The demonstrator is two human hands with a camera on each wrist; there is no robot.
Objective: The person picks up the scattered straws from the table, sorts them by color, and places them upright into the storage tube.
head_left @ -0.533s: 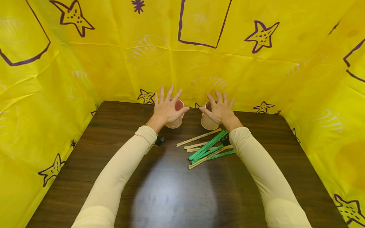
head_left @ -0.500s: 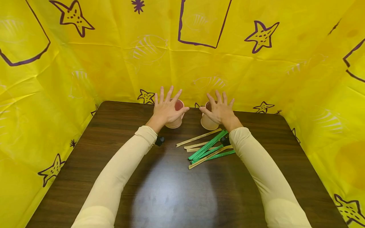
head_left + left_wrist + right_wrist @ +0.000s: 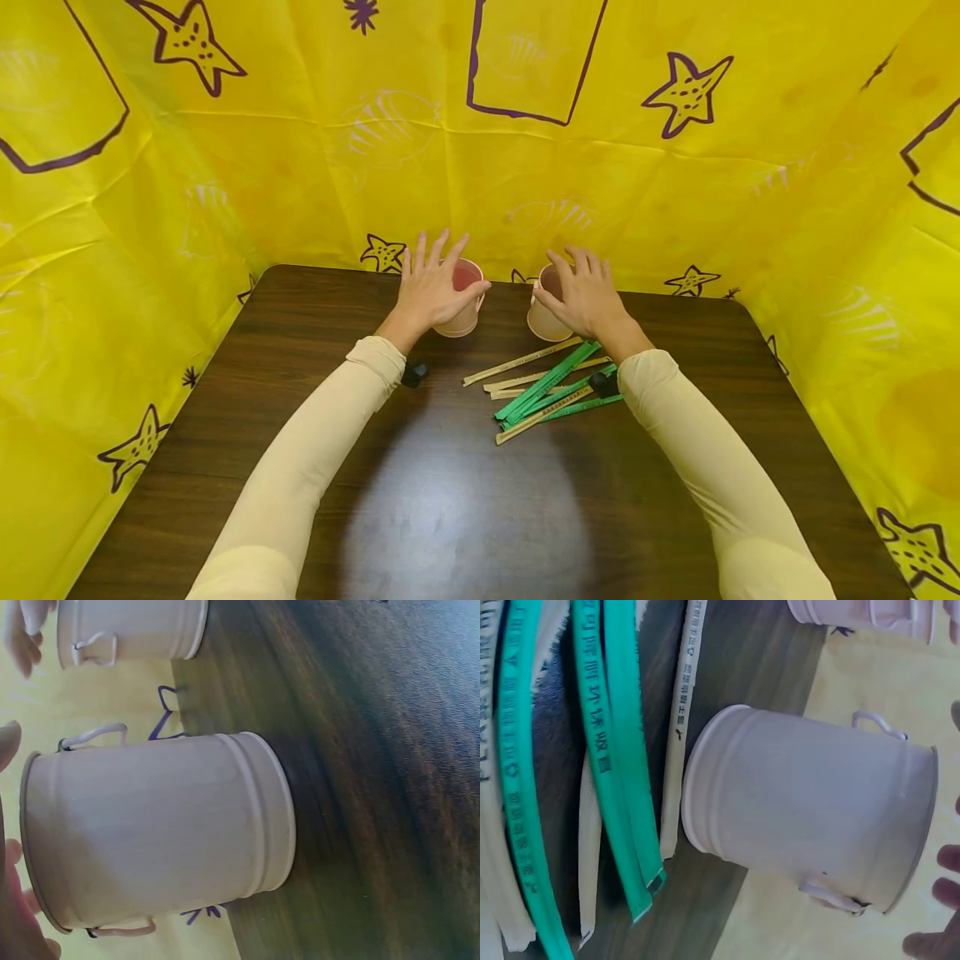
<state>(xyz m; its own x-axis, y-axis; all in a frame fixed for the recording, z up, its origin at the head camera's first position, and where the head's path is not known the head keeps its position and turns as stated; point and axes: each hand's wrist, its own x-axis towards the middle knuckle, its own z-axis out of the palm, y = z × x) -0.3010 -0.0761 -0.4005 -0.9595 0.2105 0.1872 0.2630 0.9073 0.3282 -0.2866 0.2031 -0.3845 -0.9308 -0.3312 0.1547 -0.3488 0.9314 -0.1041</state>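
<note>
Two small pale-pink metal pails with little side handles stand upright near the table's back edge. Over the rim of the left pail [image 3: 461, 323] spreads my left hand [image 3: 427, 293], fingers loosely extended and thumb across the opening. My right hand [image 3: 592, 302] hovers likewise at the right pail [image 3: 546, 323], its fingers slightly bent. In the left wrist view, fingertips show just beyond the mouth of the left pail [image 3: 157, 825]. Fingers [image 3: 946, 892] also appear past the mouth of the right pail [image 3: 810, 802] in the right wrist view. Neither hand grips a pail.
Several paper-wrapped straws, green [image 3: 546, 383] and tan [image 3: 521, 362], lie in a loose pile before the right pail, partly under the right wrist. The dark wooden table [image 3: 262, 350] is enclosed by a yellow patterned cloth [image 3: 300, 167]. A black wrist camera [image 3: 414, 374] sits below the left wrist.
Both hands have shifted slightly: the left a little leftward, the right a little rightward with its fingers bending and drawing together. Pails and straws have stayed put.
</note>
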